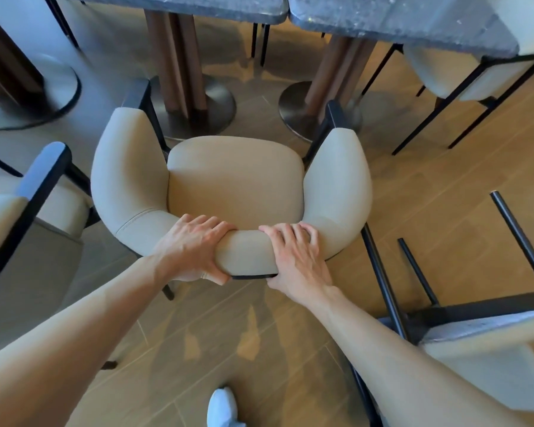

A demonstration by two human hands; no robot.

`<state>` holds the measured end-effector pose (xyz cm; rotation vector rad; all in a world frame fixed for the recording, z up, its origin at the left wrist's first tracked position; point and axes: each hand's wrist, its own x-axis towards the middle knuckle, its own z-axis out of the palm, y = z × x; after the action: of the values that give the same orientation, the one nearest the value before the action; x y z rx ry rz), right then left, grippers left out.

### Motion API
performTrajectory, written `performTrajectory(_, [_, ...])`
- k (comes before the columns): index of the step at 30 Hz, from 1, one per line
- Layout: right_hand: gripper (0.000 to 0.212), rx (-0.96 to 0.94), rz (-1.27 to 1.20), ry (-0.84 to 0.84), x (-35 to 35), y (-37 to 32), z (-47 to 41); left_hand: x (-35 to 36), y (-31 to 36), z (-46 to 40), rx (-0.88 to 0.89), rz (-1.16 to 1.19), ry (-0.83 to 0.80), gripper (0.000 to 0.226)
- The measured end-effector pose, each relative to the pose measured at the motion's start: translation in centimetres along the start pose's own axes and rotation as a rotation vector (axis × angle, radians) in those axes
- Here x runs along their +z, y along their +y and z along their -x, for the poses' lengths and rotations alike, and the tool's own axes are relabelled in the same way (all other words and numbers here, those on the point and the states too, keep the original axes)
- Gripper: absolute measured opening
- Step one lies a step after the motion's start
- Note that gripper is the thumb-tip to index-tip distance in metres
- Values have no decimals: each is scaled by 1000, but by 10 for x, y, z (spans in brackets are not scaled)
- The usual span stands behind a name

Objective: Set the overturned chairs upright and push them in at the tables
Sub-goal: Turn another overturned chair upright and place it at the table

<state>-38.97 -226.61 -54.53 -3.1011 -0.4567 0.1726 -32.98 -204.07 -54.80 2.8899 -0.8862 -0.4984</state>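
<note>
Both hands hold the curved backrest of the upright chair (235, 183): the left hand (195, 248) is closed over the top of the backrest with the thumb under its lower edge, and the right hand (296, 254) lies just beside it with the fingers curled over the padding, so each grip is closed on this chair. The chair stands on its legs on the wooden floor (438, 192), facing the two desks, the left desk (179, 7) and the right desk (398, 23). Its seat is not yet under either top; it sits in front of the gap between the two round desk bases.

I judge that the step in hand is the pushing in. The next move calls for a straight push forward, and perhaps a small turn to one side, so that the chair arms pass the pedestal and the seat goes under one desk.

At the lower right an overturned chair (481, 343) lies with its black legs pointing up; it is cut off by the frame edge. Another chair (22, 229) at the left is also partly cut off, so I cannot tell how it stands. The front legs of the held chair are mostly hidden by its seat.
</note>
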Motion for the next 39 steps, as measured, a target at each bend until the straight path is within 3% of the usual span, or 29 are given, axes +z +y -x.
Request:
performTrajectory(4, [103, 0, -100, -192, -32, -6, 11, -10, 14, 9, -52, 20, -28, 98])
performTrajectory(6, [93, 44, -258, -248, -52, -2, 22, -19, 25, 15, -119, 86, -63, 95])
performTrajectory(10, [73, 266, -528, -280, -97, 30, 71, -55, 61, 25, -225, 204, -161, 65])
performTrajectory(14, [65, 475, -669, -310, -123, 76, 161, -91, 128, 27, -229, 207, -173, 51])
performTrajectory(18, [60, 694, -793, -193, -141, 130, 286, -126, 260, 19, -148, 234, -59, 43])
performTrajectory(21, [56, 904, -1016, 19, -150, 160, 377, -131, 378, 31, -60, 359, -27, 36])
performTrajectory(24, [47, 1083, -1339, 310, -155, 183, 463, -116, 501, 64, -44, 761, 14, 36])
performTrajectory(27, [17, 1146, -1496, 498, -152, 202, 538, -90, 603, 97, -133, 1146, -4, 28])
performTrajectory(29, [18, 1209, -1528, 531, -145, 213, 580, -69, 654, 114, -154, 1245, -78, 15])
performTrajectory(32, [10, 1301, -1557, 524, -119, 230, 626, -31, 701, 126, -183, 1237, -195, 15])
performTrajectory(35, [10, 1349, -1555, 472, -87, 247, 656, 4, 720, 116, -281, 1209, -294, 16])
performTrajectory(39, [11, 1387, -1586, 349, -39, 272, 682, 51, 727, 92, -480, 1224, -292, 14])
